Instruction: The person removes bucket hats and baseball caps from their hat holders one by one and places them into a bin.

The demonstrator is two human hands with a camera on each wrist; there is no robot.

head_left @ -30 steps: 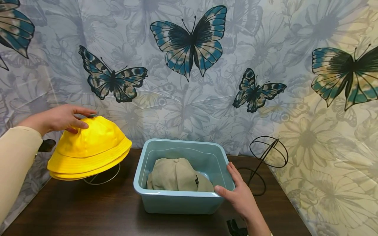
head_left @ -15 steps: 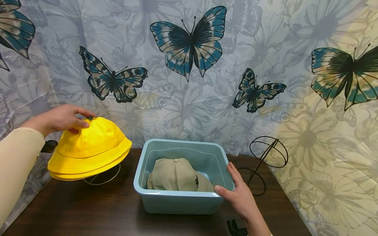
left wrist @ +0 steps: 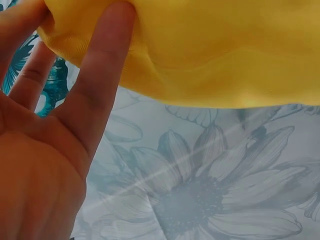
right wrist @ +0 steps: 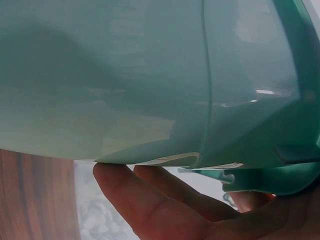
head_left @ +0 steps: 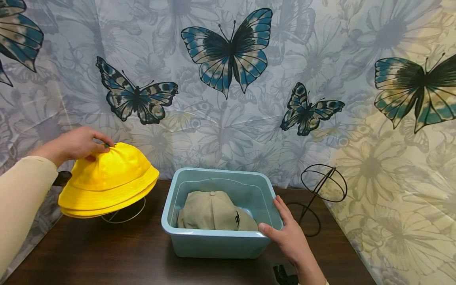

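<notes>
At the left, a yellow bucket hat [head_left: 114,170] sits on a wire stand [head_left: 128,215], of which only part of the round base shows. Two brim edges show, one just below the other. My left hand [head_left: 80,144] pinches the top of its crown, and the cloth gathers between thumb and fingers. In the left wrist view the thumb [left wrist: 102,65] presses the yellow cloth. My right hand [head_left: 290,229] grips the right front corner of a light blue plastic bin [head_left: 217,245], thumb at the rim and fingers along the outer side. Inside lies a beige baseball cap [head_left: 210,209].
A bare black wire hat stand [head_left: 317,194] stands right of the bin, near the back edge of the dark wooden table [head_left: 117,253]. Behind hangs a butterfly-print cloth [head_left: 228,130]. A small black object [head_left: 285,275] shows beside the right wrist.
My left hand has moved slightly right, and its fingers have closed together on the hat's crown, bunching the cloth. My right hand and the bin have stayed put.
</notes>
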